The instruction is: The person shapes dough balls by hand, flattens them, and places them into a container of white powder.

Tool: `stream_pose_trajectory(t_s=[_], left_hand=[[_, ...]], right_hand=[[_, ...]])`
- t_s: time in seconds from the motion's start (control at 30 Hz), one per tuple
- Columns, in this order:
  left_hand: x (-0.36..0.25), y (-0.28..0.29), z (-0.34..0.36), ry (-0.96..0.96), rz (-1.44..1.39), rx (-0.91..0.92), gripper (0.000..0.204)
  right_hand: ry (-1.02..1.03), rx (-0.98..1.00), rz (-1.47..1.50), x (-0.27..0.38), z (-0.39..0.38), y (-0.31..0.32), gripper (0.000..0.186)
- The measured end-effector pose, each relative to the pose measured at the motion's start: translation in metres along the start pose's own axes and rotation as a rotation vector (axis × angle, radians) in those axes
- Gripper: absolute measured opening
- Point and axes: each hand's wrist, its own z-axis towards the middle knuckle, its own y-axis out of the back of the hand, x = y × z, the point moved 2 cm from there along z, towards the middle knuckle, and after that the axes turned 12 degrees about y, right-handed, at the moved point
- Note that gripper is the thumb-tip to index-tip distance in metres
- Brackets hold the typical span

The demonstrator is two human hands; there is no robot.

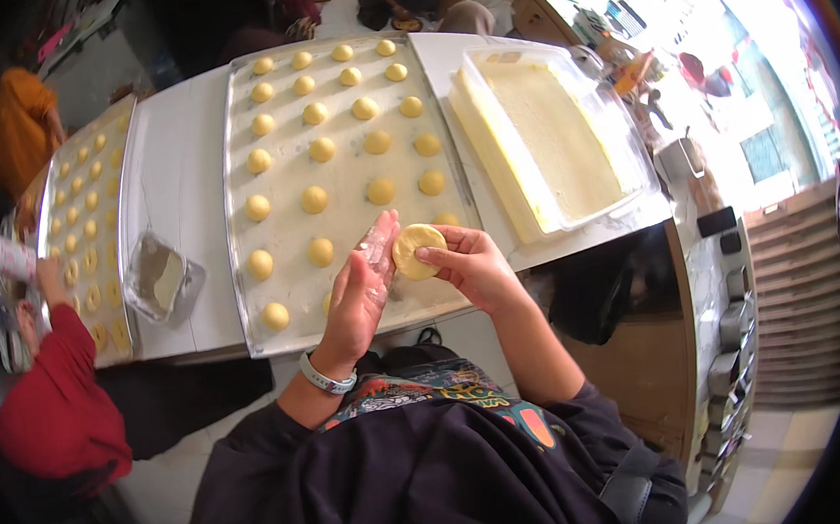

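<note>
A flattened round of pale yellow dough (416, 254) is pinched in my right hand (474, 266), with the thumb lying across its face. My left hand (363, 285) is held upright beside it, fingers stretched out, the palm dusted with white and turned toward the dough. Its fingers reach close to the round's left edge; whether they touch it I cannot tell. Both hands are above the near part of a large metal tray (278, 179), where rows of dough balls (314, 199) sit on a floured surface. My forearms hide some of the near rows.
A clear plastic tub (568, 145) with a yellowish layer stands right of the tray. To the left is a small metal container (157, 278) with flour-like powder. Beyond it, a co-worker in a red sleeve (70, 403) reaches over another tray (114, 337) of dough pieces, some ring-shaped.
</note>
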Motion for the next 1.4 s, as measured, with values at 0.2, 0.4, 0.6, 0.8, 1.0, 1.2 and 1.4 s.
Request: stream_pose_trajectory(t_s=[0.2, 0.4, 0.6, 0.8, 1.0, 1.2, 1.4], left_hand=[[0.009, 0.009, 0.026, -0.12, -0.29, -0.155, 0.065], [0.022, 0.007, 0.047, -0.2, -0.388, -0.252, 0.06], [0.047, -0.001, 0.06, -0.269, -0.43, -0.401, 0.053], [0.059, -0.011, 0.054, -0.299, -0.412, -0.484, 0.044], [0.056, -0.015, 0.061, -0.316, -0.401, -0.545, 0.041], [0.057, -0.017, 0.07, -0.307, -0.427, -0.541, 0.04], [0.056, -0.015, 0.075, -0.287, -0.421, -0.578, 0.038]], right_hand=[[0.119, 0.042, -0.106, 0.094, 0.04, 0.064, 0.038], [0.255, -0.093, -0.32, 0.166, 0.155, 0.195, 0.04], [0.099, -0.09, -0.416, 0.136, 0.249, 0.234, 0.037], [0.05, -0.029, -0.585, 0.121, 0.302, 0.242, 0.036], [0.05, 0.113, -0.817, 0.121, 0.316, 0.245, 0.042], [0.24, 0.112, -1.457, 0.157, 0.307, 0.251, 0.042], [0.39, 0.488, -1.507, 0.151, 0.291, 0.246, 0.057]])
